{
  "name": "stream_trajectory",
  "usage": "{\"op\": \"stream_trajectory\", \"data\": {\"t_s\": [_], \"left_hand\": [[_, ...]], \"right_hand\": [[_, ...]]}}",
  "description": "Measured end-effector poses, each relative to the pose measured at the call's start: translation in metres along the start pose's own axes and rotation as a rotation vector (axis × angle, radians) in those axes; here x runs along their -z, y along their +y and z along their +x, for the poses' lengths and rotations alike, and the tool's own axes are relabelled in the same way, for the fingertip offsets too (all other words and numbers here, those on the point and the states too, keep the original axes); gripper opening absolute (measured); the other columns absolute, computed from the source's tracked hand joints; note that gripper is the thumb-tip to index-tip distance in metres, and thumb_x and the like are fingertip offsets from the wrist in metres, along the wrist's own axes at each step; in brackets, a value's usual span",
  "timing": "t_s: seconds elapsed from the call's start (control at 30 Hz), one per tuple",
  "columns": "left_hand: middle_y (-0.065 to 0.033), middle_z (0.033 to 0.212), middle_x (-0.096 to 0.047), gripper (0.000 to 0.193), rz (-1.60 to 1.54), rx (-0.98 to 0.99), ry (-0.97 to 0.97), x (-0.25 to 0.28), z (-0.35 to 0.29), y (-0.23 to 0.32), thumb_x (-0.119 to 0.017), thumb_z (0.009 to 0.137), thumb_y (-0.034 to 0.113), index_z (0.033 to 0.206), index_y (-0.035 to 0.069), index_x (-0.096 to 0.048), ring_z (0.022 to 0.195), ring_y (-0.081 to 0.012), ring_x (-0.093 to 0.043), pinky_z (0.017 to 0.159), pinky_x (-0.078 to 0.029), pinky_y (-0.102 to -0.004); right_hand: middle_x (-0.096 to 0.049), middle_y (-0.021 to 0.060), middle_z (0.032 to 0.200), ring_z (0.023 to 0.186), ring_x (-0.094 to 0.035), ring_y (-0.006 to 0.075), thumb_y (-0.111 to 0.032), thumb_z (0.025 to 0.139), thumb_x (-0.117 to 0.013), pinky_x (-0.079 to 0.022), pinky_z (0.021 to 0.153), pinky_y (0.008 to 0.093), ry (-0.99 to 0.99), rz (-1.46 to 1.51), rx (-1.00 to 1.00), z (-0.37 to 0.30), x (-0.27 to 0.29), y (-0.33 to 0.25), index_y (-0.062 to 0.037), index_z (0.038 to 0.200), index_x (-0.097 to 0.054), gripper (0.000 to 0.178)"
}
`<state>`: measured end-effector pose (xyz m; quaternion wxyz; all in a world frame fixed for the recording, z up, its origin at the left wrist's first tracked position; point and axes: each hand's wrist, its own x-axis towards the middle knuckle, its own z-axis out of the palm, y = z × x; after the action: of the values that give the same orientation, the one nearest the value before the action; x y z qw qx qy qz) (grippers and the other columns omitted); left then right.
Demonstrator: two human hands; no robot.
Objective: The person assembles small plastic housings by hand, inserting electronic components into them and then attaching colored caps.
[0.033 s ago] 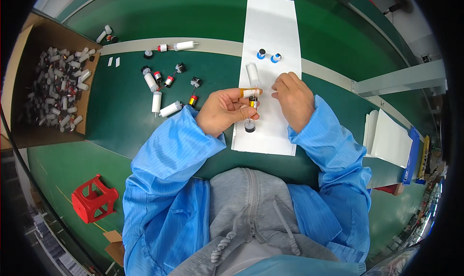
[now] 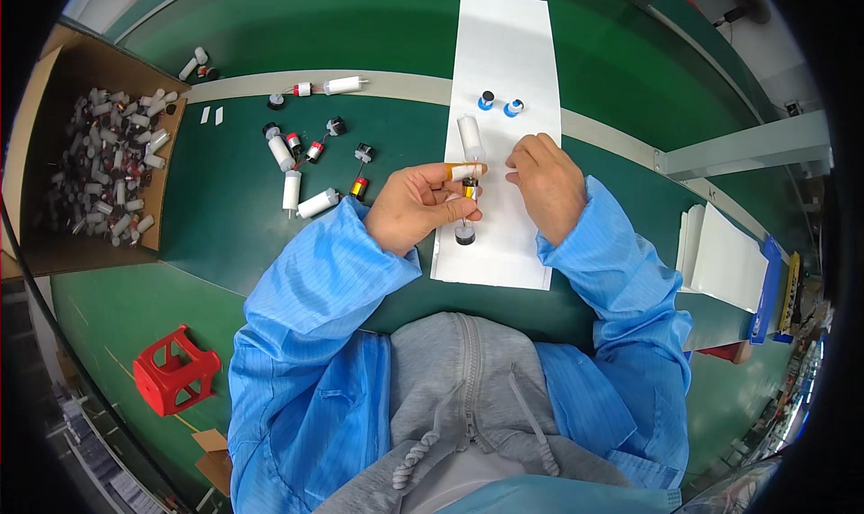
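My left hand is closed on a small wired assembly over the white sheet. Between its fingers shows a yellow and black battery-like cylinder. Thin wires join this to a white cylinder beyond it and a black round cap on the near side. A white and amber band covers the left index fingertip. To the right, my right hand is apart from the assembly, fingers curled and pinched; anything in them is hidden. Two blue pieces with dark tops stand farther back on the sheet.
Several similar wired assemblies lie on the green table to the left. A cardboard box full of such parts is at far left. White papers lie at right. A red stool stands on the floor.
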<state>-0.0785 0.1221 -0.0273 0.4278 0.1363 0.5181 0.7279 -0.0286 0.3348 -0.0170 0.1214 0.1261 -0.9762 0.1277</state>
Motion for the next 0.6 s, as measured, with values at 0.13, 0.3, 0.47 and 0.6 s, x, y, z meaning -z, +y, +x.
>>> {"op": "stream_trajectory", "data": {"t_s": [0.13,0.3,0.47,0.6], "left_hand": [[-0.0084,0.098,-0.065,0.041,-0.007,-0.022,0.082,0.0,0.001,0.0,-0.062,0.086,-0.006,0.126,-0.005,-0.052,0.091,-0.0152,-0.066,0.084,-0.053,-0.0238],[-0.0078,0.097,-0.064,0.041,0.011,-0.086,0.123,-0.002,-0.001,-0.001,-0.061,0.086,-0.007,0.126,-0.005,-0.052,0.092,-0.0154,-0.066,0.084,-0.053,-0.0239],[-0.0078,0.096,-0.063,0.043,0.076,-0.133,0.176,-0.009,-0.003,0.002,-0.062,0.085,-0.008,0.127,-0.006,-0.051,0.094,-0.0164,-0.066,0.084,-0.053,-0.0235],[-0.0082,0.097,-0.063,0.045,0.064,-0.139,0.199,-0.01,-0.004,0.005,-0.063,0.084,-0.009,0.127,-0.006,-0.05,0.095,-0.0168,-0.066,0.084,-0.053,-0.0237]], "right_hand": [[-0.054,0.0075,0.081,0.084,-0.053,0.0234,-0.003,0.068,-0.069,-0.046,0.069,0.034,-0.055,0.061,-0.002,0.003,0.009,0.0,-0.0026,0.075,-0.06,0.011],[-0.06,0.004,0.085,0.086,-0.059,0.0153,-0.004,0.078,-0.071,-0.046,0.075,0.0266,-0.405,0.876,0.043,0.009,0.067,-0.023,-0.0025,0.08,-0.059,0.012],[-0.062,-0.0003,0.082,0.078,-0.056,0.007,-0.009,0.088,-0.067,-0.043,0.07,0.0191,-0.288,1.497,-0.406,0.007,0.025,-0.016,-0.0032,0.09,-0.058,0.011],[-0.062,0.0001,0.078,0.066,-0.05,0.0034,-0.009,0.089,-0.065,-0.038,0.059,0.0179,-0.199,1.672,-0.565,0.004,0.002,-0.017,-0.0026,0.093,-0.058,0.01]]}}
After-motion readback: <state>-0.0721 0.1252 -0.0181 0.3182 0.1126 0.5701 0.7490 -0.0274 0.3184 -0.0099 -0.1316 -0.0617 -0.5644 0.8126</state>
